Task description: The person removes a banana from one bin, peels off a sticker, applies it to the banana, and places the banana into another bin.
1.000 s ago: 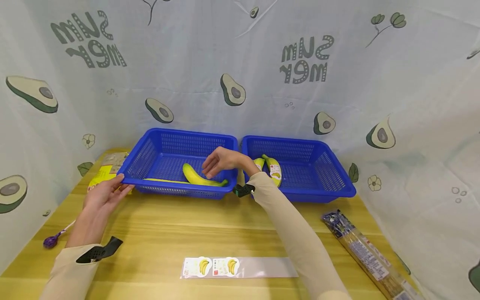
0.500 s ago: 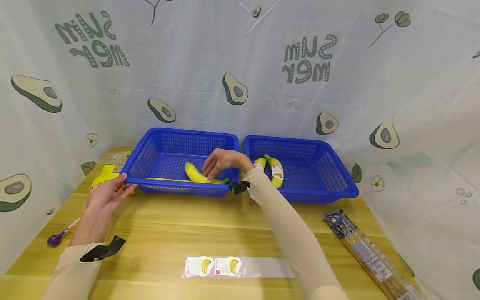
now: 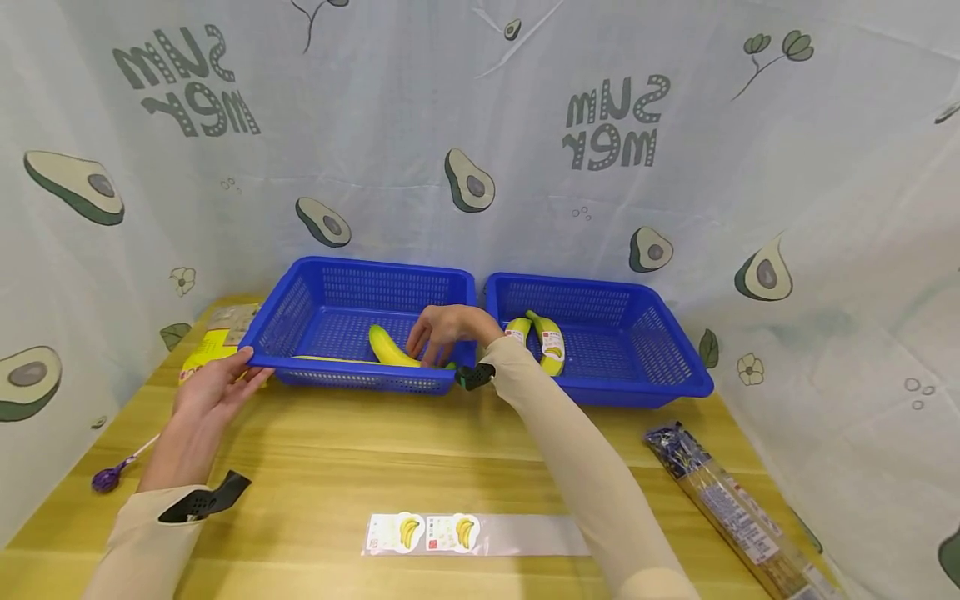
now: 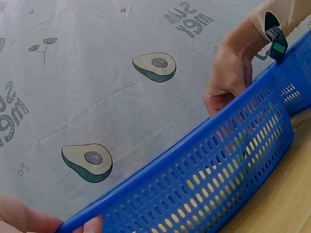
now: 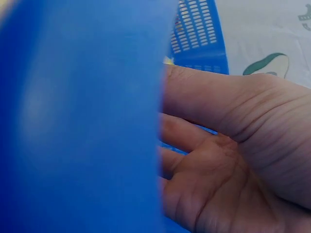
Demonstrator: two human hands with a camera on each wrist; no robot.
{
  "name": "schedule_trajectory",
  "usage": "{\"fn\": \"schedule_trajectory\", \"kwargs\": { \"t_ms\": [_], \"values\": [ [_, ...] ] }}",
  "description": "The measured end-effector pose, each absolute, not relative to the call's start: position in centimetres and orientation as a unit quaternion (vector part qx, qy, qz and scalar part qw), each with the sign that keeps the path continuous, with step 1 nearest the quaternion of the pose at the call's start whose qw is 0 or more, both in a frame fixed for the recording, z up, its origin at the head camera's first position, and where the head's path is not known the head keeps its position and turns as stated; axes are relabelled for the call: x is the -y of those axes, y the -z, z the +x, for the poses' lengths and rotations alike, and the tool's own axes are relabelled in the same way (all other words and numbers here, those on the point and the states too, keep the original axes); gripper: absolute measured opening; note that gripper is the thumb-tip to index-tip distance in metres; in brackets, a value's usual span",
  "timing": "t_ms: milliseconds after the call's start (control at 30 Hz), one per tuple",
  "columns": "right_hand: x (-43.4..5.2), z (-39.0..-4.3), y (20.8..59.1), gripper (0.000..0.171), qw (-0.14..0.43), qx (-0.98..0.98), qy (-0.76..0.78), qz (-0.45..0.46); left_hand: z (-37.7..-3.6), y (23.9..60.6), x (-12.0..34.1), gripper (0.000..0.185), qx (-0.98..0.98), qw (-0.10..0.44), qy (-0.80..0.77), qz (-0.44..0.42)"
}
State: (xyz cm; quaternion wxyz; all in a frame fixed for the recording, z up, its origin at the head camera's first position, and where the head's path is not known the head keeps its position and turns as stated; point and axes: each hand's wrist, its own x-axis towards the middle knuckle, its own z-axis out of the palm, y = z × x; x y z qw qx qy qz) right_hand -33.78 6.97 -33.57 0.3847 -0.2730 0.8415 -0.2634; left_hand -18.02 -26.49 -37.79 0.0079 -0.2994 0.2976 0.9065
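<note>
My left hand point(image 3: 213, 389) pinches the front left corner of the left blue basket point(image 3: 352, 372); in the left wrist view its thumb and a finger point(image 4: 92, 226) lie on either side of the rim. Inside that basket, a yellow banana point(image 3: 387, 346) lies near the front wall. The right hand point(image 3: 447, 327) reaches down over its stem end, fingers curled about it. A second banana point(image 3: 333, 360) shows partly above the front rim. In the right wrist view, the basket wall hides the fingertips of the right hand point(image 5: 218, 160).
A second blue basket point(image 3: 637, 390) at right holds two labelled bananas point(image 3: 551, 346). A strip of banana stickers point(image 3: 457, 533) lies in front. Noodles in a long packet point(image 3: 731, 500) lie right; a yellow bag point(image 3: 213, 337) and a purple lollipop point(image 3: 107, 478) are left.
The right hand has lowered onto the banana's stem end, and its fingers have come down around it. My left hand keeps its hold on the basket corner.
</note>
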Motion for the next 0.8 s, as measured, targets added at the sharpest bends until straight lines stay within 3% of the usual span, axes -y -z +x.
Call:
{"fn": "schedule_trajectory", "kwargs": {
  "t_ms": [200, 367, 800],
  "values": [
    [-6.6, -34.2, 33.1, 0.048, 0.403, -0.845, 0.226, -0.269, -17.9, 37.9, 26.6, 0.026, -0.3, 0.008, -0.906, -0.3],
    [-6.6, -34.6, 32.5, 0.053, 0.421, -0.841, 0.205, -0.27, -17.9, 38.0, 26.5, 0.034, -0.304, 0.007, -0.905, -0.297],
    [-6.5, -35.7, 32.9, 0.048, 0.441, -0.827, 0.209, -0.281, -18.1, 38.0, 26.2, 0.037, -0.311, 0.0, -0.903, -0.297]
  ]
}}
